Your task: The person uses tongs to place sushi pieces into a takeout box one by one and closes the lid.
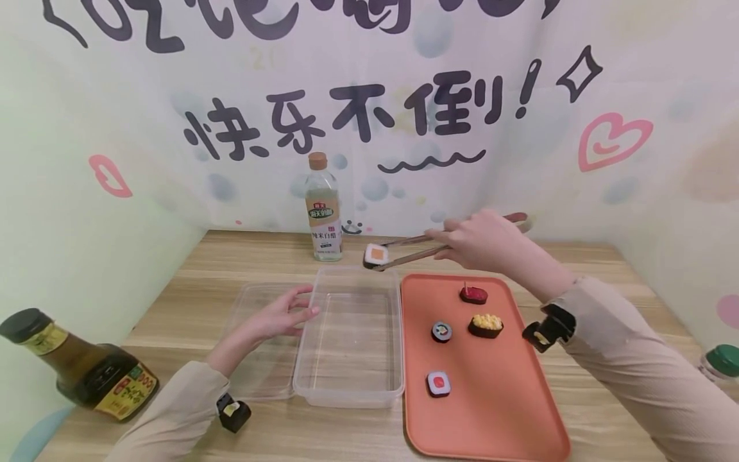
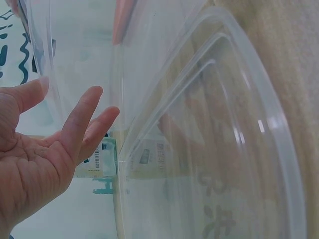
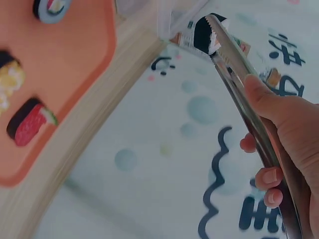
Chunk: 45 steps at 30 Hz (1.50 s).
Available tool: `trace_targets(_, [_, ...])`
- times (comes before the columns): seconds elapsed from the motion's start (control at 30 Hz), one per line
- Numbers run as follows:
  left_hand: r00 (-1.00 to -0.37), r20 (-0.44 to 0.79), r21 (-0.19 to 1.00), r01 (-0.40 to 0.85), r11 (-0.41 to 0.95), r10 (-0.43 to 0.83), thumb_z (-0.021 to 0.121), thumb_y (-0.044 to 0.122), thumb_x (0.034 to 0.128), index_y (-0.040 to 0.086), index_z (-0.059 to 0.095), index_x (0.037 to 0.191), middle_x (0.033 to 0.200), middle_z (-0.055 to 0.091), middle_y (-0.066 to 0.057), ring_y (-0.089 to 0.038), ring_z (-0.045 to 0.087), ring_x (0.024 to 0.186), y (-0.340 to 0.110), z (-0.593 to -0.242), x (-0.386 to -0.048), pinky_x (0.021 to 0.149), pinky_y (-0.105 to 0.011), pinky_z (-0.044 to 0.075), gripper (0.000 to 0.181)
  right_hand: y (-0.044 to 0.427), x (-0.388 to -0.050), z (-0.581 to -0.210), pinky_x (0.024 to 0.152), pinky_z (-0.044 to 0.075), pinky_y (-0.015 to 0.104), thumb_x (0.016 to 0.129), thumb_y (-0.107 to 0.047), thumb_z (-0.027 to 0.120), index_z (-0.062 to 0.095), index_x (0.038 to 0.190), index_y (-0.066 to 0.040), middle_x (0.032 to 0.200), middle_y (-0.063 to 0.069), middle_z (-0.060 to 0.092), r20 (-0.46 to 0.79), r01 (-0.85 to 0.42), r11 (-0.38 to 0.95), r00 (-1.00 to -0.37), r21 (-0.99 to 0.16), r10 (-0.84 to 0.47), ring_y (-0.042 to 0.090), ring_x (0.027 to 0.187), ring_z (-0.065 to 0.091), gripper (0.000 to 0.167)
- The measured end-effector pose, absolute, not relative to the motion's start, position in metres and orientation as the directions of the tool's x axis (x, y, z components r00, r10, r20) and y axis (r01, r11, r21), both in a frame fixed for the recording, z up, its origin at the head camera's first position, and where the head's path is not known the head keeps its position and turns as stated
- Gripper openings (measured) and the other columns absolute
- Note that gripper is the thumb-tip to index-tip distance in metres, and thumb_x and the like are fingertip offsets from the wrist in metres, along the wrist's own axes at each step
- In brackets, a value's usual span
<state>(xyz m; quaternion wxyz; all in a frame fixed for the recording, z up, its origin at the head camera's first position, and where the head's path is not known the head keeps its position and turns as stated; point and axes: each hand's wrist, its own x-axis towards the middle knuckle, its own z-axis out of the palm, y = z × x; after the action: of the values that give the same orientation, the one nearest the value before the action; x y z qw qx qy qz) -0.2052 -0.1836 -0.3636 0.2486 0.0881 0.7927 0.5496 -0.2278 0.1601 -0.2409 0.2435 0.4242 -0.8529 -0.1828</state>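
Note:
The right hand (image 1: 482,240) grips metal tongs (image 1: 418,255); their tips pinch a sushi roll (image 1: 376,255) with an orange centre, above the far edge of a clear plastic box (image 1: 352,394). In the right wrist view, the hand (image 3: 291,134) has thumb and fingers round the tongs (image 3: 249,112), the roll (image 3: 203,36) between the tips. The left hand (image 1: 280,317) has relaxed, spread fingers at the box's left wall; whether it touches is unclear. In the left wrist view, the hand (image 2: 55,144) holds nothing.
An orange tray (image 1: 479,410) right of the box bears several sushi pieces. A clear lid (image 1: 254,372) lies left of the box. A vinegar bottle (image 1: 324,218) stands behind it, a dark sauce bottle (image 1: 86,366) at far left, a green-capped bottle (image 1: 723,360) at far right.

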Motion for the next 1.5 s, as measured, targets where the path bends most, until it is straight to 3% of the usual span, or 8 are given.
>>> trace_targets(0.2, [-0.863, -0.296, 0.916, -0.135, 0.377, 0.409, 0.050, 0.021, 0.0936, -0.001, 0.012, 0.143, 0.138, 0.027, -0.036, -0.046, 0.041, 0.122, -0.186, -0.362, -0.205, 0.091, -0.046, 0.052, 0.066, 0.121, -0.234, -0.259, 0.033, 0.018, 0.020, 0.081, -0.042, 0.064, 0.066, 0.106, -0.021, 0.069, -0.001, 0.064, 0.144, -0.688, 0.480, -0.487, 0.545, -0.861, 0.010, 0.038, 0.037, 0.033])
trace_targets(0.43, [-0.867, -0.286, 0.921, -0.132, 0.365, 0.407, 0.051, 0.019, 0.0930, -0.001, 0.013, 0.143, 0.139, 0.027, -0.036, -0.046, 0.042, 0.121, -0.184, -0.362, -0.204, 0.091, -0.047, 0.052, 0.066, 0.090, -0.241, -0.281, 0.041, 0.047, 0.028, 0.082, -0.043, 0.061, 0.066, 0.103, -0.021, 0.076, -0.002, 0.066, 0.034, -0.711, 0.442, -0.509, 0.548, -0.860, 0.015, 0.050, 0.055, 0.031])
trace_targets(0.67, [-0.870, -0.280, 0.923, -0.128, 0.363, 0.406, 0.052, 0.021, 0.0925, -0.001, 0.013, 0.143, 0.138, 0.029, -0.036, -0.045, 0.045, 0.119, -0.181, -0.365, -0.202, 0.089, -0.046, 0.053, 0.067, 0.077, -0.243, -0.292, 0.045, 0.051, 0.028, 0.081, -0.048, 0.060, 0.066, 0.099, -0.023, 0.077, -0.003, 0.067, -0.019, -0.692, 0.416, -0.527, 0.590, -0.850, 0.012, 0.052, 0.054, 0.032])
trace_targets(0.83, [-0.873, -0.271, 0.926, -0.122, 0.357, 0.406, 0.052, 0.020, 0.0928, -0.001, 0.014, 0.142, 0.137, 0.030, -0.036, -0.045, 0.045, 0.119, -0.182, -0.366, -0.201, 0.088, -0.046, 0.053, 0.066, 0.079, -0.241, -0.292, 0.045, 0.049, 0.026, 0.083, -0.050, 0.057, 0.063, 0.112, -0.022, 0.080, -0.001, 0.067, -0.041, -0.682, 0.457, -0.579, 0.571, -0.814, 0.013, 0.056, 0.056, 0.040])
trace_targets(0.93, [-0.873, -0.263, 0.928, -0.114, 0.355, 0.409, 0.052, 0.020, 0.0928, -0.002, 0.015, 0.142, 0.137, 0.030, -0.036, -0.046, 0.045, 0.119, -0.183, -0.366, -0.202, 0.089, -0.046, 0.053, 0.065, 0.090, -0.242, -0.287, 0.041, 0.043, 0.025, 0.084, -0.050, 0.056, 0.059, 0.119, -0.023, 0.084, 0.001, 0.066, -0.005, -0.695, 0.517, -0.599, 0.499, -0.801, 0.014, 0.054, 0.055, 0.044])
trace_targets(1.13, [-0.866, -0.271, 0.930, -0.123, 0.346, 0.421, 0.052, 0.022, 0.0925, -0.003, 0.014, 0.142, 0.138, 0.028, -0.037, -0.046, 0.045, 0.119, -0.181, -0.366, -0.205, 0.091, -0.047, 0.051, 0.067, 0.139, -0.241, -0.276, 0.033, 0.026, 0.021, 0.080, -0.050, 0.062, 0.058, 0.120, -0.024, 0.079, 0.002, 0.064, 0.174, -0.708, 0.592, -0.574, 0.385, -0.800, 0.012, 0.040, 0.037, 0.048])
trace_targets(1.5, [-0.864, -0.299, 0.911, -0.133, 0.391, 0.405, 0.052, 0.023, 0.0929, -0.002, 0.014, 0.142, 0.137, 0.029, -0.037, -0.046, 0.046, 0.117, -0.183, -0.365, -0.204, 0.090, -0.046, 0.053, 0.067, 0.260, -0.224, -0.278, 0.037, 0.024, 0.020, 0.078, -0.049, 0.064, 0.064, 0.115, -0.025, 0.066, -0.001, 0.053, 0.314, -0.608, 0.707, -0.634, 0.362, -0.706, 0.008, 0.042, 0.035, 0.044])
